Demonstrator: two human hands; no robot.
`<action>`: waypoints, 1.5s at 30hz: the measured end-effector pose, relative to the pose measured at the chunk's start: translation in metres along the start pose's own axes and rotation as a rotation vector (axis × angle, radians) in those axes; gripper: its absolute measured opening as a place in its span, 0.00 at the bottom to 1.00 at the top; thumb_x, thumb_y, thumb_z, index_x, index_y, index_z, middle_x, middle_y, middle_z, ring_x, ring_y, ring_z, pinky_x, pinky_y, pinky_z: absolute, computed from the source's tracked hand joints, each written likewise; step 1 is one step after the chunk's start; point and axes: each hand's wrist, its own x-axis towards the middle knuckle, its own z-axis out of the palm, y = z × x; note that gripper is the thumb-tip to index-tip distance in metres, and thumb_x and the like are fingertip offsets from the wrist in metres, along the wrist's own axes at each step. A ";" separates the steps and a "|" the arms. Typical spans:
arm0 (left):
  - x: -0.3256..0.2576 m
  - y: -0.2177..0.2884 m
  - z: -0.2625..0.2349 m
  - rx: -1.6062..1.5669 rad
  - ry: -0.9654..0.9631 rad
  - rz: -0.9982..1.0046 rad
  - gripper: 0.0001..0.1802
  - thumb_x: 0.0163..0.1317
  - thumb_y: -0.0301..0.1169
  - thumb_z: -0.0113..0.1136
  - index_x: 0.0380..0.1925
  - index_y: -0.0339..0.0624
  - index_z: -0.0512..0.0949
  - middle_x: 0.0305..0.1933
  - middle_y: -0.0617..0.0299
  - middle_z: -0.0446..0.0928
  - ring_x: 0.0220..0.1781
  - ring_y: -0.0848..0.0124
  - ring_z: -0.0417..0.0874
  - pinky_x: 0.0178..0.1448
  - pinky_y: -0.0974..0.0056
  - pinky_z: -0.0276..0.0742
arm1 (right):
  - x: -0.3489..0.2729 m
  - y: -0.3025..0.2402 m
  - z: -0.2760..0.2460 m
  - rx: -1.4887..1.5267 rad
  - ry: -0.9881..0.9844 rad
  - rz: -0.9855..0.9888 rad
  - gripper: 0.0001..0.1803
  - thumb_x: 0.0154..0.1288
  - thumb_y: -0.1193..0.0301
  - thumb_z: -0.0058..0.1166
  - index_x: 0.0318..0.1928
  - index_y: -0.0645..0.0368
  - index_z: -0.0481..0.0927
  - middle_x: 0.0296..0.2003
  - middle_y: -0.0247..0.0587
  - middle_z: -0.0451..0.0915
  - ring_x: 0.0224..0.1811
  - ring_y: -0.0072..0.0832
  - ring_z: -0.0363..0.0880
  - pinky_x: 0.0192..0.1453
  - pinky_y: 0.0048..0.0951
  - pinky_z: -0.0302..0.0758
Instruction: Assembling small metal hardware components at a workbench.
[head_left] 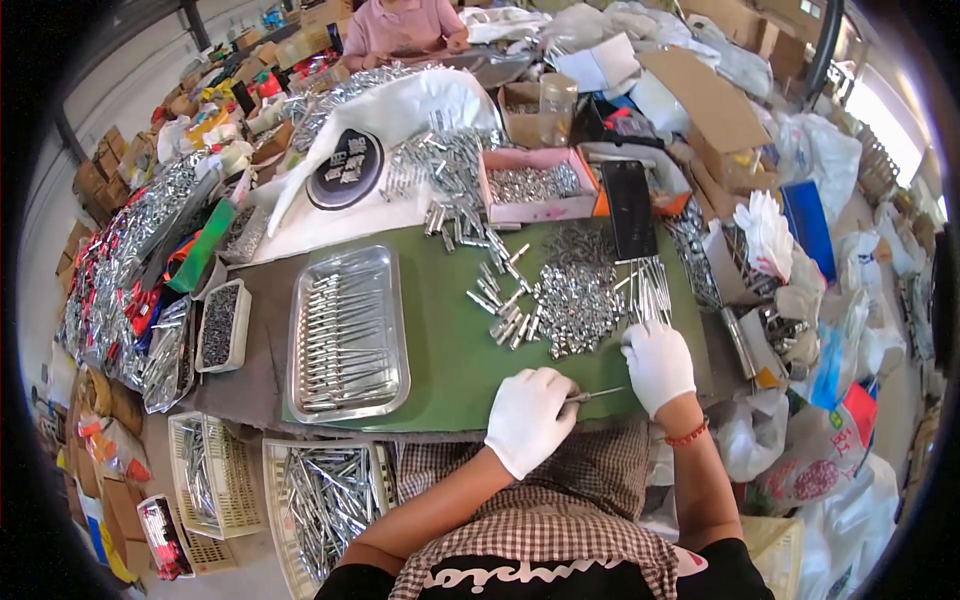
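My left hand (530, 420), in a white glove, is closed round a slim metal rod with a thicker silver barrel (588, 396); its thin end points right. My right hand (657, 368), also gloved in white, is closed at the lower ends of a bunch of thin metal rods (650, 288). Whether it grips one is hidden by the fingers. Left of those rods lies a heap of small silver metal fittings (575, 310). Short metal tubes (507, 318) are scattered beside the heap. A metal tray (402, 330) to the left holds a row of similar rods with barrels.
A pink box (540, 212) of small metal parts stands behind the heap, beside a dark flat phone-like slab (629, 212). At the left is a white tub (243, 345) of dark small parts. Below the table edge, a crate (275, 500) holds metal tubes. A person (400, 28) sits opposite.
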 end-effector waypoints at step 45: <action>-0.001 -0.013 0.028 0.125 0.207 0.095 0.12 0.47 0.41 0.64 0.26 0.46 0.83 0.29 0.50 0.82 0.33 0.47 0.84 0.37 0.46 0.80 | -0.034 -0.045 0.017 0.186 0.383 -0.336 0.13 0.65 0.64 0.68 0.29 0.60 0.86 0.29 0.47 0.85 0.33 0.44 0.83 0.42 0.43 0.80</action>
